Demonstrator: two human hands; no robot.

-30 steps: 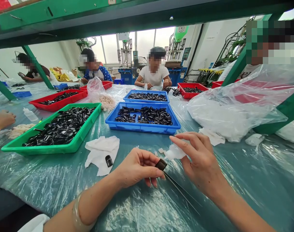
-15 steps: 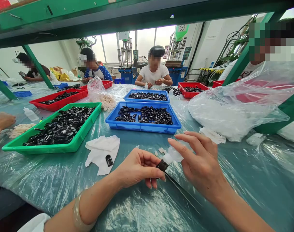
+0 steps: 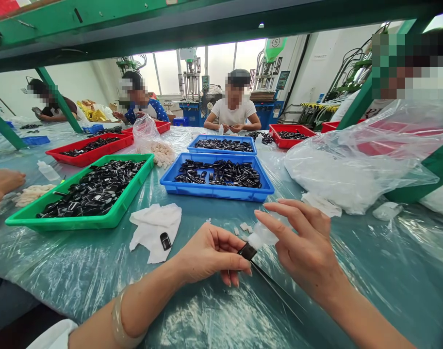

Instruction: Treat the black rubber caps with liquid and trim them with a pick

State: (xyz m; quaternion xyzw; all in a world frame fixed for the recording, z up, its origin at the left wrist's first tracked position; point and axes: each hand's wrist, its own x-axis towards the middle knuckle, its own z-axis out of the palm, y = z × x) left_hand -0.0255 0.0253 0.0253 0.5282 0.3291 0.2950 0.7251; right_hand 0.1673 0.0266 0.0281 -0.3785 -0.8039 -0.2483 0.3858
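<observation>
Bottle (image 3: 264, 235), translucent, probably light and squeezable, is gripped in the right hand (image 3: 304, 245), its tip beside the black part (image 3: 248, 251); contact cannot be confirmed. Left hand (image 3: 214, 254) pinches this part above the table (image 3: 374, 261). Part is probably light, stiff and slick: hold by its side edges.

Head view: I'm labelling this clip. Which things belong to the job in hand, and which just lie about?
Seemingly part of the job: black piece and thin metal prongs at the left hand; translucent bottle in the right hand; nearer blue tray.
Probably just lying about: large plastic bag; crumpled white tissue.
</observation>
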